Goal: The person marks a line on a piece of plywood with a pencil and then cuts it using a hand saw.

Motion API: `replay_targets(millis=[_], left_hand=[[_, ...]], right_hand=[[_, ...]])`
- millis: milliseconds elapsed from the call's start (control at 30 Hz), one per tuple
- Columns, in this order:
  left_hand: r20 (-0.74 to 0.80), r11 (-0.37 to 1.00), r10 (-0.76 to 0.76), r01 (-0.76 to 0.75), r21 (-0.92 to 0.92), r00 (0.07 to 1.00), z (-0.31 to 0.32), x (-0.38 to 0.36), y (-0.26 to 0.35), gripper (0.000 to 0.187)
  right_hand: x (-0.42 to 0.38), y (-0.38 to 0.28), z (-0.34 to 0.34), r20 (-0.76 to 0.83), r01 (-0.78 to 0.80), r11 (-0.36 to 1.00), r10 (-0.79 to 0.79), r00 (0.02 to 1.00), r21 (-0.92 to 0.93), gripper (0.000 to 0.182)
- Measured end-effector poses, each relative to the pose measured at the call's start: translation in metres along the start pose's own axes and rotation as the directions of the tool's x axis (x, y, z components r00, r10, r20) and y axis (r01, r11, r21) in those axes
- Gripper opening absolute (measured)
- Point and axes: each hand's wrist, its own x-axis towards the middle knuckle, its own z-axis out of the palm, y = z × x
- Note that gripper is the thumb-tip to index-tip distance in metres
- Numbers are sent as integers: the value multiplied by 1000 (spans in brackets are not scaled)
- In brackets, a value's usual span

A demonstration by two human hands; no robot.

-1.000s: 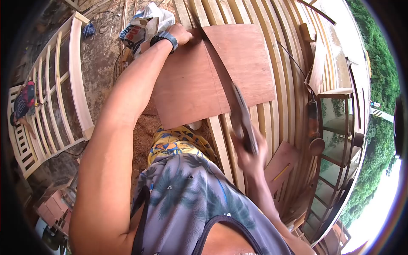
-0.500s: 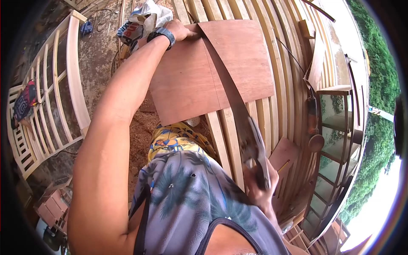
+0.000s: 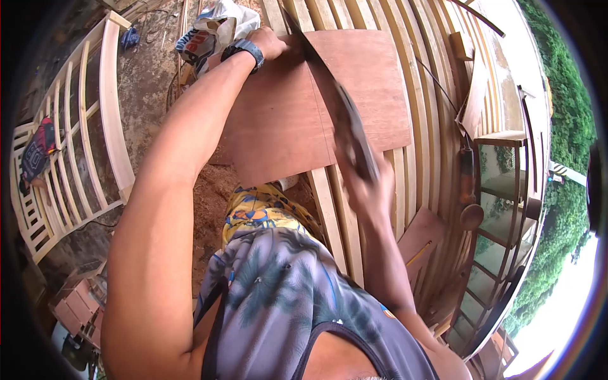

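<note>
Timber slats (image 3: 342,212) beneath plywood (image 3: 272,133); right fingers (image 3: 348,170) clamp the saw (image 3: 322,71), left fingers (image 3: 278,44), grip unclear, beside it: one skip could cut!

Left of the left fingers (image 3: 279,46) lies a stained, worn floor (image 3: 149,92); farther out that way sits a pale slatted wooden frame (image 3: 116,117); sawdust (image 3: 211,197) covers the floor this side of those fingers; well to their right sits a dark-framed unit with glassy panes (image 3: 500,182); beyond it show green foliage (image 3: 567,101) and white daylight (image 3: 577,288).
</note>
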Motion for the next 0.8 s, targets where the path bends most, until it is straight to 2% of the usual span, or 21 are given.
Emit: replay_targets(millis=[33, 67, 100, 133, 167, 200, 233, 267, 300, 333, 367, 433, 467, 500, 567, 600, 667, 700, 733, 800], left_hand=[[5, 1000, 2, -2, -6, 1000, 0, -5, 2, 69], [-34, 1000, 29, -29, 1, 999, -2, -12, 4, 77], [-78, 998, 55, -54, 10, 995, -4, -14, 5, 85], [-95, 999, 46, -46, 9, 994, 2, -6, 0, 93], [-96, 999, 44, -44, 9, 994, 5, -6, 0, 93], [-136, 997, 72, -69, 25, 988, 7, -6, 0, 95], [-177, 995, 100, -94, 43, 979, 7, -6, 0, 97], [-175, 995, 97, -90, 44, 980, 7, -6, -1, 97], [-127, 993, 95, -84, 85, 987, 8, -4, -1, 84], [-83, 989, 89, -78, 127, 993, 7, 0, -1, 73], [-87, 989, 83, -71, 127, 993, 10, 9, -5, 73], [52, 965, 155, -162, 208, 987, 27, 32, -17, 74], [6, 986, 107, -107, 127, 994, 31, 36, -22, 65], [10, 986, 105, -106, 128, 994, 38, 38, -27, 65], [-36, 986, 113, -108, 131, 993, 39, 44, -27, 65], [-30, 987, 103, -98, 126, 994, 39, 42, -24, 74], [-51, 992, 85, -79, 102, 995, 13, 8, -5, 77], [-75, 995, 60, -54, 82, 995, 5, -3, 0, 80], [-104, 998, 56, -57, -13, 993, 5, -6, -1, 107], [-95, 998, 59, -60, -1, 994, 2, -9, 1, 105]], right_hand=[[-37, 13, -24, 45, -12, 1000, 12, 999, 0, 38], [-70, 7, -50, 91, -91, 989, 102, 991, -118, 41], [-97, -18, -64, 65, -156, 980, 164, 984, -121, 46], [-115, -16, -68, 10, -138, 986, 139, 990, -89, 31], [-124, -15, -70, -45, -120, 991, 117, 992, -56, 16], [-119, -17, -70, 8, -119, 991, 119, 993, -62, 31], [-110, -19, -68, 61, -116, 991, 120, 991, -67, 46], [-89, -12, -59, 83, -114, 987, 124, 989, -110, 45], [-60, -2, -43, 103, -113, 982, 129, 986, -153, 43], [-26, 0, -18, 65, -26, 1000, 26, 998, -3, 38], [12, 1, 3, 38, -36, 998, 38, 999, -43, 34], [82, -3, 39, 43, -19, 996, 23, 999, -90, 37], [101, -5, 49, 37, 2, 992, 3, 999, -127, 39], [97, -4, 48, 40, -2, 992, 7, 999, -126, 39], [89, -9, 39, 60, 16, 995, -10, 998, -101, 42], [61, -10, 23, 71, -33, 999, 34, 997, -21, 41], [-10, -15, -14, 69, -51, 998, 48, 996, 42, 40], [-44, -9, -41, 119, -117, 987, 130, 984, -108, 40], [-76, -18, -58, 107, -128, 988, 136, 985, -83, 40], [-98, -29, -70, 96, -135, 989, 140, 985, -59, 40]])
